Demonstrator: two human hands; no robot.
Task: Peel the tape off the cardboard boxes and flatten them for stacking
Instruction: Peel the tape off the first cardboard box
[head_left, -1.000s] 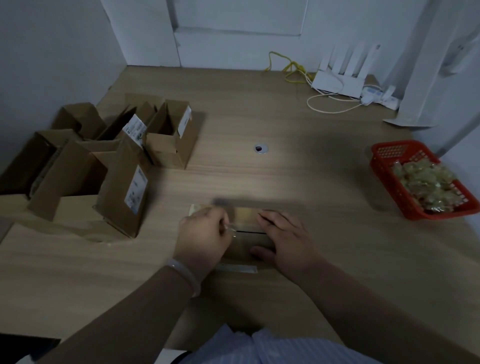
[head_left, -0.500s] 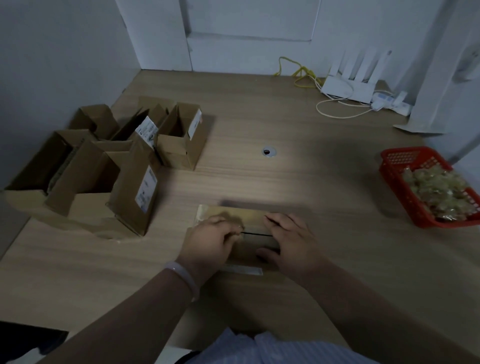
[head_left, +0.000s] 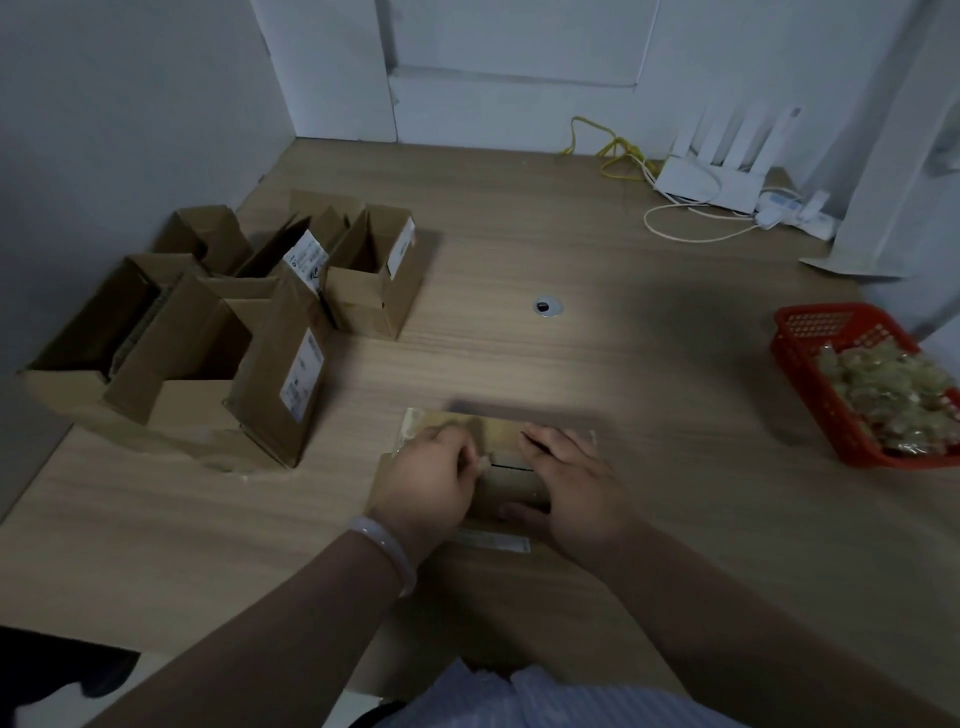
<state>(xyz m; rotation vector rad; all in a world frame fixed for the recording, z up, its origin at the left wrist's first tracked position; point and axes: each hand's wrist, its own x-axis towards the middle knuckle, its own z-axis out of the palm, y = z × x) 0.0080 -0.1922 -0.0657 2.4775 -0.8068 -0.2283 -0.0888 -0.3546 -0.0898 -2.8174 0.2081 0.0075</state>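
Pinching a loose end of tape (head_left: 480, 464) between thumb and fingertips, the left hand (head_left: 426, 480) is working over the small cardboard box (head_left: 511, 470) lying on the table (head_left: 649, 374) just before the person. The right hand (head_left: 569, 483) is lying flat with fingers spread on the box, probably pinning it against the pull. Opened boxes (head_left: 228, 332) are waiting at far left, and a red basket (head_left: 810, 358) is sitting at right.

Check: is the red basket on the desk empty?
No, the red basket at the desk's right edge is heaped with pale, crumpled yellowish pieces.
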